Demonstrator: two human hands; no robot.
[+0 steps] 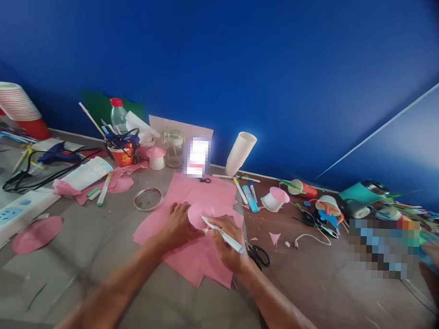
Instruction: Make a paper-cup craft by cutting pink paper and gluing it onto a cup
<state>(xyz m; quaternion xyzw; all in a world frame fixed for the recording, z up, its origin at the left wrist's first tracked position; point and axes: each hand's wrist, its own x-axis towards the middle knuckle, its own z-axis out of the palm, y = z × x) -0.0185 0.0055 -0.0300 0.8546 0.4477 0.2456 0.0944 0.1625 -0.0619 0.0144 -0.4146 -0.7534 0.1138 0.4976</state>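
My left hand (177,226) grips the edge of a round pink paper piece (196,212), its thumb along the near side. Whether anything lies beneath that piece is hidden by my fingers. A white marker (231,240) with a pale blue end is held in my right hand (228,249), its tip touching or just over the round piece. Both hands are above overlapping pink paper sheets (190,188). Black-handled scissors (261,255) lie close to my right wrist, partly hidden.
White cups with pink tops (275,200) stand right and back left. A lit phone screen (197,159) and stacked white cups (240,153) stand by the blue wall. A power strip (14,212) lies left. Another person's hand (436,253) is at far right.
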